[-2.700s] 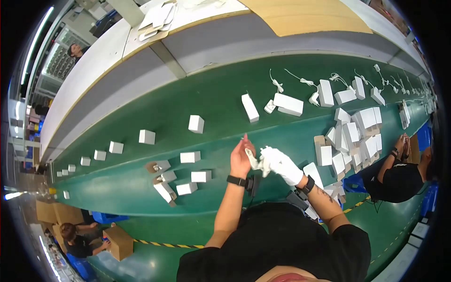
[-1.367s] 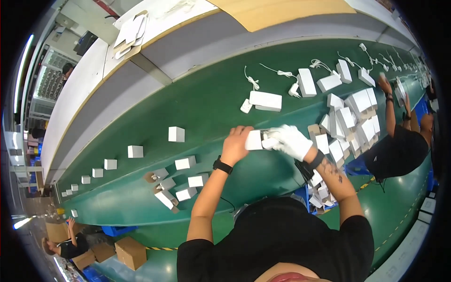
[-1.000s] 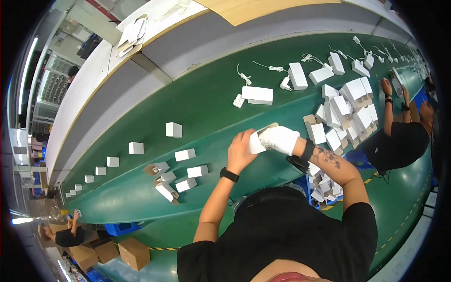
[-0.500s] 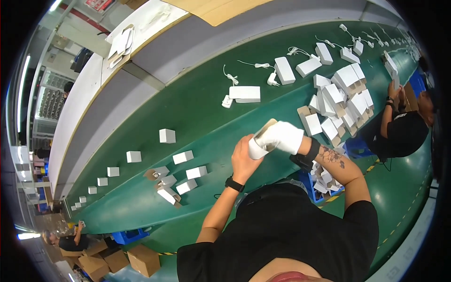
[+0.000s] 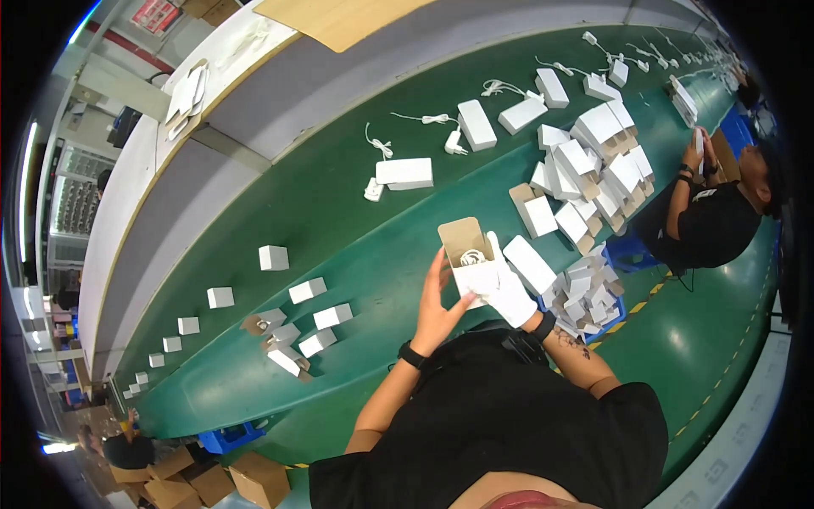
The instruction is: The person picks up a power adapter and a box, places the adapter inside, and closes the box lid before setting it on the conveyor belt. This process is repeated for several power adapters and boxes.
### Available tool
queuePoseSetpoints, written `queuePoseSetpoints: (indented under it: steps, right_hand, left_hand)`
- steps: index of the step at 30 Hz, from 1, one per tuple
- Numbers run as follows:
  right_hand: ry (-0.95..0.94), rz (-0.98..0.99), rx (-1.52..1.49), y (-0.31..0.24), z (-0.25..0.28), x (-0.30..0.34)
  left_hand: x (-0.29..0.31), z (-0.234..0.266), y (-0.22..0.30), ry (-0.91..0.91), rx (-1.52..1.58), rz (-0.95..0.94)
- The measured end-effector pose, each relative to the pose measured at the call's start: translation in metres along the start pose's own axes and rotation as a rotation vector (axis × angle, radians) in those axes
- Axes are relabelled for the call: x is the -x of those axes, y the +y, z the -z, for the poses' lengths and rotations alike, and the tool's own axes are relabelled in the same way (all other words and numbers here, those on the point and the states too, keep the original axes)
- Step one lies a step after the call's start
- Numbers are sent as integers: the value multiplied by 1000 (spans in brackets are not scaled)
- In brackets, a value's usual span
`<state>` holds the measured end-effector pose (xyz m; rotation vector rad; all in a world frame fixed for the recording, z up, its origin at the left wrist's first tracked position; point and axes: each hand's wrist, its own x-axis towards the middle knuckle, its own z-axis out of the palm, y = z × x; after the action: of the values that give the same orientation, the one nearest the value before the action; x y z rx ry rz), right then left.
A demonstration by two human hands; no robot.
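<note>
Far left of the long green conveyor belt (image 5: 339, 212): a row of small closed white cardboard boxes (image 5: 220, 297) running down twd the lower left, then a loose cluster of white boxes w/ brown flaps (image 5: 292, 335) nearer the person. They sit in the same pattern as 0.5 s ago; the whole view has only swung a bit.

Centre: the left hand (image 5: 437, 310) is bare, black watch at the wrist, fingers spread and extended up along the left side of a small white carton with its brown-lined flap open (image 5: 469, 259). The carton is held up over the belt's near edge, in front of the chest. 0.5 s ago its top looked shut under the hands; now the flap stands up and a coiled white cable shows inside.

The right hand (image 5: 509, 293), in a white glove, is wrapped ard the carton's lower right side, fingers closed on it, black band at the wrist.

Right: a white flat box with a charger plug and cable beside it (image 5: 405, 173) lies further up the belt. Beyond, a heap of open white cartons (image 5: 593, 161). Far right, another person in black (image 5: 721, 212), hands raised w/ sth white.
</note>
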<state>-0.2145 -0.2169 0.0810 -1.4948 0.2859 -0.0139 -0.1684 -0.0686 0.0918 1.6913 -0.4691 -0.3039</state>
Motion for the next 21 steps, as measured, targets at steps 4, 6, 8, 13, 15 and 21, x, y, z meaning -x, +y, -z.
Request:
queuePoseSetpoints:
  steps: [4, 6, 8, 13, 15, 21]
  right_hand:
    - [-76, -78, -105, -20, 18, 23]
    - [-96, -31, 91, -7, 27, 32]
    - [-102, -23, 186, 2, 36, 43]
    - [-207, -176, 211, 15, 54, 58]
    - [-213, -173, 315, 31, 58, 61]
    - [-74, -49, 36, 31, 66, 16]
  left_hand:
    - [6, -3, -4, -120, 234, 144]
    - [9, -8, -6, -251, 254, 153]
    - [14, -12, -7, -304, 226, 169]
    - [15, -15, -11, -532, 121, 244]
    - [15, -18, -16, -598, 102, 275]
    - [14, -23, -24, -551, -10, 220]
